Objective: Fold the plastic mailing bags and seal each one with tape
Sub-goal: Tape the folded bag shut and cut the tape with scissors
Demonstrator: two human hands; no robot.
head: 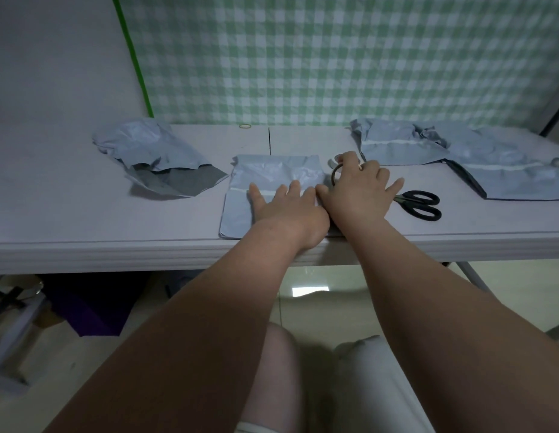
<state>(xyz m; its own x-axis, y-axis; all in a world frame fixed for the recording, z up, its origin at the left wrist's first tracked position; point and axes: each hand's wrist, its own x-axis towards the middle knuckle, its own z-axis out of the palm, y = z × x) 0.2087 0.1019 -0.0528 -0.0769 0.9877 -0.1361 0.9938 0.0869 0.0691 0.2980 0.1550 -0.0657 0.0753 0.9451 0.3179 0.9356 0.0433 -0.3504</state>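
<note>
I am between folding and taping. My left hand lies flat on the mailing bag, fingers straight and slightly spread, pressing the fold down so it does not spring open. My right hand is over the roll of tape, just to the right of the bag. Its fingers are fanned across the roll, and I cannot tell whether thumb and forefinger have closed on it

The next move, as I judge it, calls for lifting the roll, finding the loose end and drawing a strip over the fold, with my left palm keeping its weight on the bag. The scissors lie just beyond my right little finger, handy for the cut

The bag under my left hand is pale blue-grey and thin, creased and a little puffy ahead of my fingertips, with a light strip running across at my fingertips. It sits close to the near edge of the table. A crumpled bag lies well off to the left of my left hand, and more bags lie beyond my right
</note>
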